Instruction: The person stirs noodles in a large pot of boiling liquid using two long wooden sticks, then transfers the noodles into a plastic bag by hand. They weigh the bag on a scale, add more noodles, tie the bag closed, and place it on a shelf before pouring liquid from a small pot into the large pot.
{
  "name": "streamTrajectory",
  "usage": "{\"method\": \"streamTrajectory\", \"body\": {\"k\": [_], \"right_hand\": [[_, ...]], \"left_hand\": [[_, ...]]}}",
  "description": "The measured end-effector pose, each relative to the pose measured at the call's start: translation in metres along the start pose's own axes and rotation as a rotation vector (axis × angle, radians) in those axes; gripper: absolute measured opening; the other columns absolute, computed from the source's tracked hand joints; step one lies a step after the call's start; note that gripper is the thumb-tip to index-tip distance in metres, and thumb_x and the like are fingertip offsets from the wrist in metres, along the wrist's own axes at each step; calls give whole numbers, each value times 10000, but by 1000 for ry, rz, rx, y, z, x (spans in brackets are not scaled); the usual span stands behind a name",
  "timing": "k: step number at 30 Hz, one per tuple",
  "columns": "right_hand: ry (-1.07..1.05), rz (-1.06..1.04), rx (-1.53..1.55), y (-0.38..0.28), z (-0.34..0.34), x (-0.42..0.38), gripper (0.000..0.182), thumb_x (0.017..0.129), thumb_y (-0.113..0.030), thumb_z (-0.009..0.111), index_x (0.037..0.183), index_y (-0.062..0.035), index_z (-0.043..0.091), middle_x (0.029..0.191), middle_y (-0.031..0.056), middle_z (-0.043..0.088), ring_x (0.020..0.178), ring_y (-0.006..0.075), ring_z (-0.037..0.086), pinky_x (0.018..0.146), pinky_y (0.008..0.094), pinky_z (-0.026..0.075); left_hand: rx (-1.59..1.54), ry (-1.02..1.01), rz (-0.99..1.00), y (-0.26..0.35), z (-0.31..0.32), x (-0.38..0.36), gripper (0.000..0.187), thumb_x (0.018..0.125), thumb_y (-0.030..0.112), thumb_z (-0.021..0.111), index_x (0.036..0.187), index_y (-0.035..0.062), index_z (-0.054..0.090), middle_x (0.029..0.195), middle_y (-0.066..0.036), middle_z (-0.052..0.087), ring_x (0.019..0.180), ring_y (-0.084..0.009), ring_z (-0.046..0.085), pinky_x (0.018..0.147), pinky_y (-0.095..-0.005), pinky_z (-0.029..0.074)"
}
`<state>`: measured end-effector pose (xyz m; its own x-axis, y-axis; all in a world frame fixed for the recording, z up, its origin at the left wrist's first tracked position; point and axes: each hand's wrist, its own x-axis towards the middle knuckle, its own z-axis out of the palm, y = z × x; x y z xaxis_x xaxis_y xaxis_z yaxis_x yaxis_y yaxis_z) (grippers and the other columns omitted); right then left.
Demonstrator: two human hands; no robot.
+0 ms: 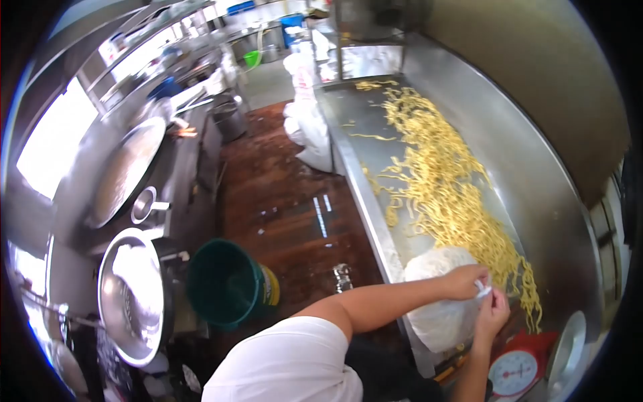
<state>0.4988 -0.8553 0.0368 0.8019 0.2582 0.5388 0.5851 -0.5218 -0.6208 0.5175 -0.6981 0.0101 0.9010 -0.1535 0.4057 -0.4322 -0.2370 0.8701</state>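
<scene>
A full, whitish plastic bag (439, 321) rests on the near end of the metal trough, under my forearm. Both hands meet at its twisted white top (482, 289). My left hand (467, 281) pinches the twist from the upper side, with fingers closed. My right hand (493, 311) grips it from just below, fingers also closed. Yellow noodles (449, 174) lie in a long loose heap along the trough, running down beside the bag and my hands.
A red scale (519, 368) with a round dial stands at the lower right, beside a metal pan (568, 355). A green bucket (224, 285) is on the wet brown floor (288, 201). Large woks (130, 295) line the left. White sacks (308, 130) lean against the trough's edge (362, 201).
</scene>
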Motion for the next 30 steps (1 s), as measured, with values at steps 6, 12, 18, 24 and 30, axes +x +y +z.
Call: {"method": "streamTrajectory", "body": {"k": [6,12,18,24,30], "right_hand": [[-444,721,195,7,-2,23,247,987,-206,431,866,-50,580,570,-18,443,466,80,477,400,238,382],[-484,849,490,-5,-10,20,239,978,-241,472,992,-44,606,580,-18,454,461,80,446,404,231,384],[-239,561,307,76,23,-31,224,946,-247,569,895,-37,631,639,-9,525,537,63,457,467,231,384],[-410,529,280,3,-34,-13,119,826,-93,657,759,-29,582,700,-47,541,629,78,491,538,217,392],[-211,-211,-106,-27,-22,25,131,843,-27,589,946,41,632,973,164,636,930,234,605,766,337,495]], "left_hand": [[535,-59,221,13,-8,-19,268,683,121,638,947,78,660,801,-91,642,826,-311,599,774,-407,465],[453,35,-25,25,-12,-29,190,692,81,613,872,47,666,853,-131,630,852,-316,594,801,-394,454],[751,-18,3,13,-76,-16,171,725,87,621,883,29,652,882,-161,620,888,-350,596,795,-432,471],[-129,-89,-215,22,-39,-2,231,747,90,646,965,15,635,962,-154,643,934,-299,619,805,-390,482],[67,87,-164,5,5,-11,329,768,64,624,1087,3,574,1031,-187,648,964,-390,608,801,-426,493]]}}
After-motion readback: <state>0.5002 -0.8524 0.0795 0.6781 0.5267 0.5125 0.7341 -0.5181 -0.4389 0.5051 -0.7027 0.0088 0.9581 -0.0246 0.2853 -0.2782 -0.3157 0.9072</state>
